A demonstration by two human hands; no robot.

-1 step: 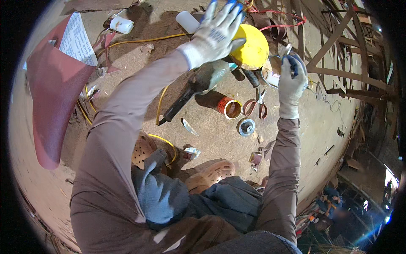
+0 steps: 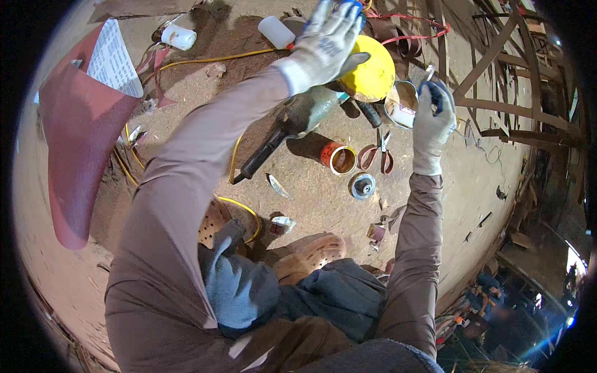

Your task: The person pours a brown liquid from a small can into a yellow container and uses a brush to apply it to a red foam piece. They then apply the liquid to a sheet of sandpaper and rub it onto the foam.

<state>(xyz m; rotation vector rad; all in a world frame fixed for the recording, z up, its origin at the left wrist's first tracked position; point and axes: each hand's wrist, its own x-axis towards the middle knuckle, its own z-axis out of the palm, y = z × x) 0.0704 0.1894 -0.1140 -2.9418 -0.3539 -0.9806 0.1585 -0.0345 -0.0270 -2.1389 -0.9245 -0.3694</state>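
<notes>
Gloves cover two hands, one raised on each side. The left hand is spread open with its fingers apart, holding nothing, and hovers just above the yellow lid. The right hand is closed around a small dark tool with a metal tip, though what kind of tool it is cannot be told. That tip sits just beside one open tin can, which lies directly left of the right hand and right of the yellow lid.

Below the left hand lies one power tool with a green body and a black handle, resting on the sandy ground. Nearer the person from the right hand stand one orange can, one pair of scissors with reddish handles, and one small round cap.

One white bottle lies just left of the left hand, and one second white container lies farther left. Well to the left of both hands, one white printed sheet rests on one folded red sheet. One yellow cable runs across the ground under the left forearm.
</notes>
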